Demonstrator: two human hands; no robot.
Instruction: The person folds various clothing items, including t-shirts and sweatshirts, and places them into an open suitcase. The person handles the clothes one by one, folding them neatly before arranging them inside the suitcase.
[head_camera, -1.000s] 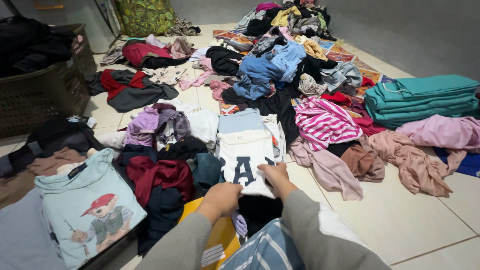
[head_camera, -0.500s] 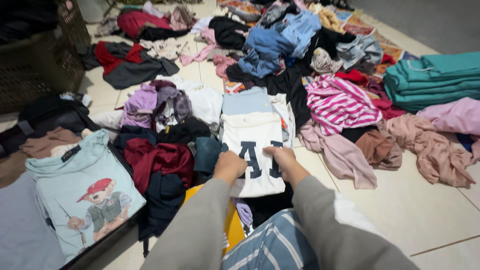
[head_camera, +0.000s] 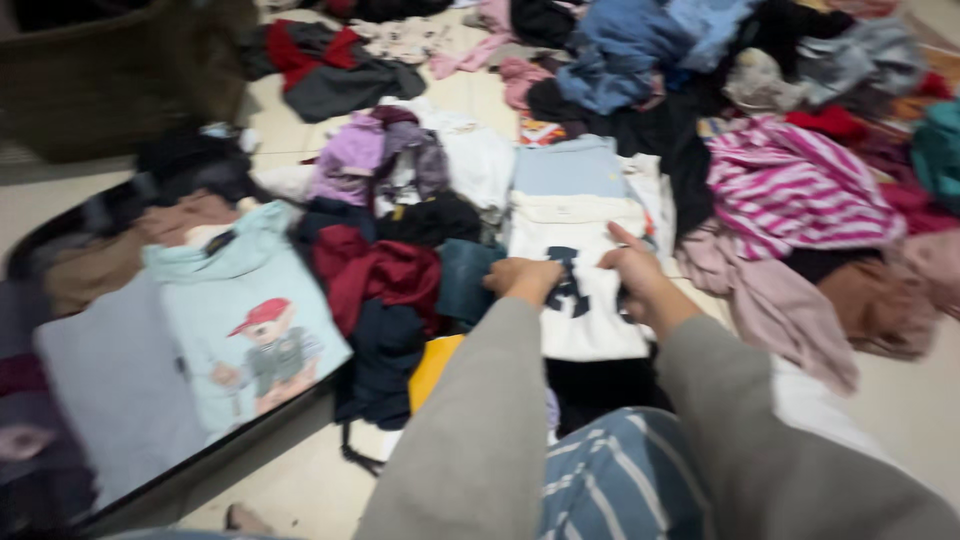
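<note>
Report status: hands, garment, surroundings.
Left hand and right hand both pressed on the folded white T-shirt with dark blue lettering. Shirt lies flat atop a stack. Maroon garment and pink cloth crowd either side.

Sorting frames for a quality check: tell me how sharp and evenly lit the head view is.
Head view: motion blur smears the whole frame, heaviest at the edges; both hands, left hand and right hand, on the white shirt read soft; the bear print on the pale blue shirt stays recognisable; lighting is flat and indoor, no glare, dim around the dark basket.
</note>
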